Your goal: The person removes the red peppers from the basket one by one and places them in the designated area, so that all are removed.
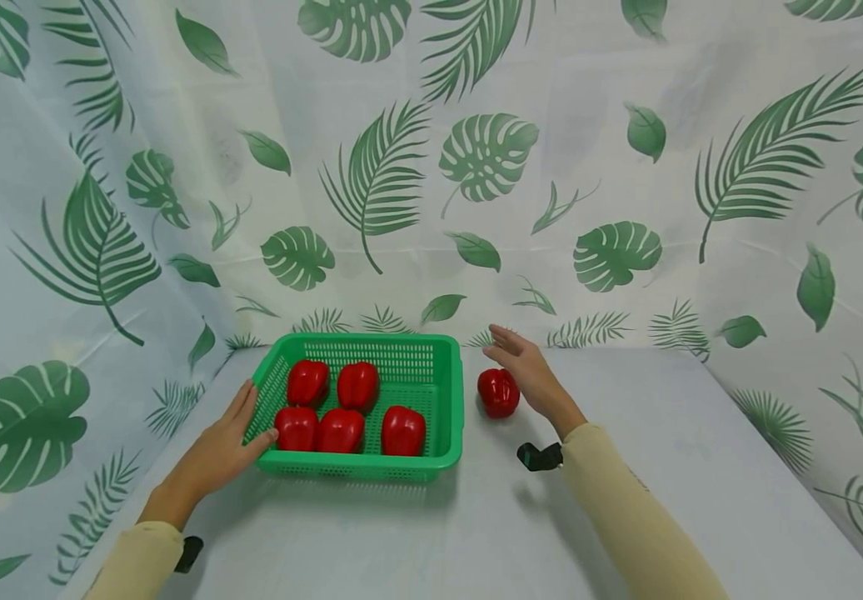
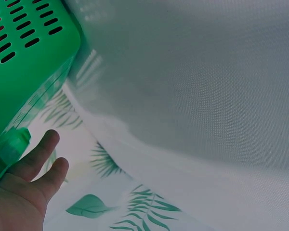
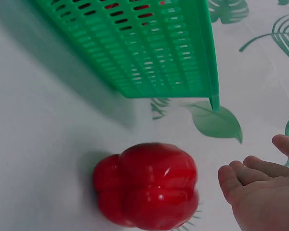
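A green plastic basket (image 1: 452, 408) with slotted walls holds several red bell peppers (image 1: 358, 387). At its front left corner, my left hand (image 1: 217, 450) rests against the rim, thumb on the front side and fingers along the left side. The left wrist view shows straight, spread fingers beside the basket's corner. One more red bell pepper (image 1: 498, 393) lies on the table just right of the basket. My right hand (image 1: 525, 367) hovers by that pepper's right side, fingers extended and holding nothing. The right wrist view shows a gap between fingertips and pepper (image 3: 147, 186).
A white table surface (image 1: 671, 467) extends in front of and to the right of the basket. White cloth with green leaf prints (image 1: 551, 108) hangs behind and at the sides. Each wrist carries a small black device (image 1: 540, 457).
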### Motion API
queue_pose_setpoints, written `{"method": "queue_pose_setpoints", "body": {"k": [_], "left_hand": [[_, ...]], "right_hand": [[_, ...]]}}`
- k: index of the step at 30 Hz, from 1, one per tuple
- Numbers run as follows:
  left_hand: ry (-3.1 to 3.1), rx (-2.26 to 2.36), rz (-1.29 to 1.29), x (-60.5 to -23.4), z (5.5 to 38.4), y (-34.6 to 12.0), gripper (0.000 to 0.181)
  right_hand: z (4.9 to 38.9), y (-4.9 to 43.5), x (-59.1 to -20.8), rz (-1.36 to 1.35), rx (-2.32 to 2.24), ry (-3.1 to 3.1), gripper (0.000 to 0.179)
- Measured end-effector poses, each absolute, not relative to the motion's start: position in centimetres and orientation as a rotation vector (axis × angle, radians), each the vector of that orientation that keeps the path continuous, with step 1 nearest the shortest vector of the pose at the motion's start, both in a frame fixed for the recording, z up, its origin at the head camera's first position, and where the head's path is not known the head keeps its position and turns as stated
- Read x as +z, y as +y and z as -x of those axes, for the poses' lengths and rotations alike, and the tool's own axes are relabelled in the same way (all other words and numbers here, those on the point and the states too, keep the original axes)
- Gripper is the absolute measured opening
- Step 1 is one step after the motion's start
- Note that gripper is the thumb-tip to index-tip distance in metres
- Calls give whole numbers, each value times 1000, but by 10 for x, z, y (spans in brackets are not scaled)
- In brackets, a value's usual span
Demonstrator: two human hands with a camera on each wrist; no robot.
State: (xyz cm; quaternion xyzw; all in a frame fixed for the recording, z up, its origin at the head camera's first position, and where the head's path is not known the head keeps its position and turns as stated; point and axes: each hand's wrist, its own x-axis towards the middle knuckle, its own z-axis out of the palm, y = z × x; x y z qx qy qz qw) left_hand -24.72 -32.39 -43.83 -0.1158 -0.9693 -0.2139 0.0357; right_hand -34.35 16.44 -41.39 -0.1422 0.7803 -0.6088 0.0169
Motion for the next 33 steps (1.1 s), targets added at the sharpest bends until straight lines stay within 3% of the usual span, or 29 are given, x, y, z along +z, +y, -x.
{"method": "queue_pose_setpoints", "body": {"k": [33], "left_hand": [[-2982,-643,343,-439,247,-322,98]], "right_hand": [[310,102,-394,586,-1821,2345,69]]}}
